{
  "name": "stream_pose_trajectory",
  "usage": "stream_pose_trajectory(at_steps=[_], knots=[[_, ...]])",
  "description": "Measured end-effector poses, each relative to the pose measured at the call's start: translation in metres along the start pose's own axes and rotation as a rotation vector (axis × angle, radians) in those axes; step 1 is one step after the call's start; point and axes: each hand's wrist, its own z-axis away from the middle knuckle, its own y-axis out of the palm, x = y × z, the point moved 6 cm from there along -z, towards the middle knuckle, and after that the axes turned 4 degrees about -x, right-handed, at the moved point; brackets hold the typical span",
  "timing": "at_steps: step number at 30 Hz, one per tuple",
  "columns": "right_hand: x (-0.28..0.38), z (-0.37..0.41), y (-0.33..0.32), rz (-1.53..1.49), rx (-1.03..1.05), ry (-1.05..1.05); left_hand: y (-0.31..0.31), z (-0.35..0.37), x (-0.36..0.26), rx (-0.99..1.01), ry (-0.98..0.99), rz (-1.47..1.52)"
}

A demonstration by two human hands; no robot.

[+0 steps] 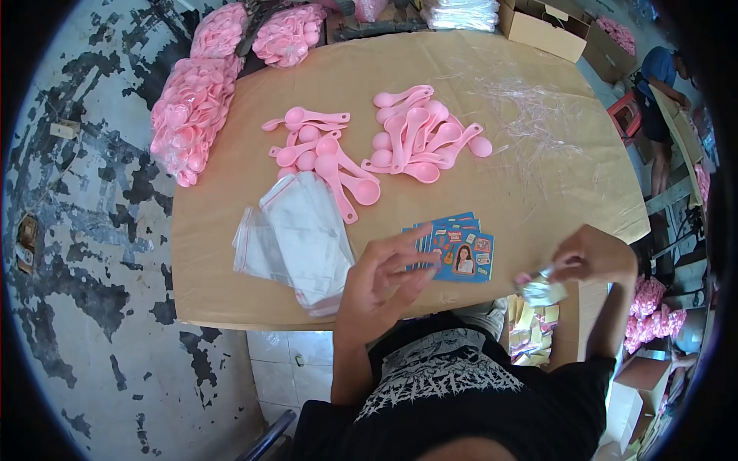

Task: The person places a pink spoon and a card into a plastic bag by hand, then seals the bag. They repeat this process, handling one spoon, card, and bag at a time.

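Note:
My left hand (384,280) is over the table's near edge, fingers apart and curved, slightly blurred, with nothing visible in it. Its fingertips overlap the left side of a fanned stack of blue printed cards (483,244). At the right, my right hand (596,257) pinches a small clear plastic packet (540,289); its contents are blurred, with a bit of pink showing. That packet is above an open carton (578,319) holding several packets (530,330). Clear resealable bags (304,230) lie left of my left hand. Pink measuring spoons (419,138) lie in two piles farther back.
Brown paper covers the table (219,284). Bulging bags of pink spoons (192,115) line its back left edge. Thin clear plastic strips (530,123) are scattered at the back right. A cardboard box (542,31) stands behind. Another person (659,84) is at the far right.

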Motion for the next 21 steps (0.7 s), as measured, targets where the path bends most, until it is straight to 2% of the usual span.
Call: stream_pose_trajectory(at_steps=[1, 4, 6, 7, 9, 10, 12, 13, 17, 19, 21], knots=[[-0.016, 0.017, 0.001, 0.009, 0.007, 0.097, -0.002, 0.007, -0.008, -0.018, 0.032, -0.02], [-0.032, 0.062, -0.014, 0.115, -0.183, 0.275, -0.015, 0.028, -0.03, -0.074, 0.211, -0.094], [-0.02, 0.082, -0.035, 0.099, -0.364, 0.487, -0.03, 0.041, -0.042, -0.16, 0.354, -0.113], [-0.008, 0.092, -0.041, -0.098, -0.581, 0.41, -0.038, 0.047, -0.047, -0.225, 0.423, -0.105], [-0.013, 0.124, -0.052, -0.025, -0.964, 0.271, -0.053, 0.054, -0.056, -0.341, 0.441, -0.196], [-0.007, 0.134, -0.062, -0.037, -1.056, 0.193, -0.059, 0.057, -0.061, -0.401, 0.457, -0.247], [0.022, 0.131, -0.084, -0.026, -1.072, -0.387, -0.065, 0.059, -0.065, -0.442, 0.482, -0.286], [0.017, 0.13, -0.087, -0.237, -1.347, -0.547, -0.068, 0.061, -0.066, -0.457, 0.5, -0.3], [-0.006, -0.007, -0.065, -0.062, -0.825, -0.127, -0.073, 0.069, -0.073, -0.533, 0.547, -0.391], [-0.002, -0.057, -0.063, 0.038, -0.589, 0.059, -0.085, 0.079, -0.075, -0.516, 0.48, -0.711], [0.037, -0.054, -0.088, 0.037, -0.892, -0.12, -0.095, 0.084, -0.076, -0.531, 0.352, -0.961]])
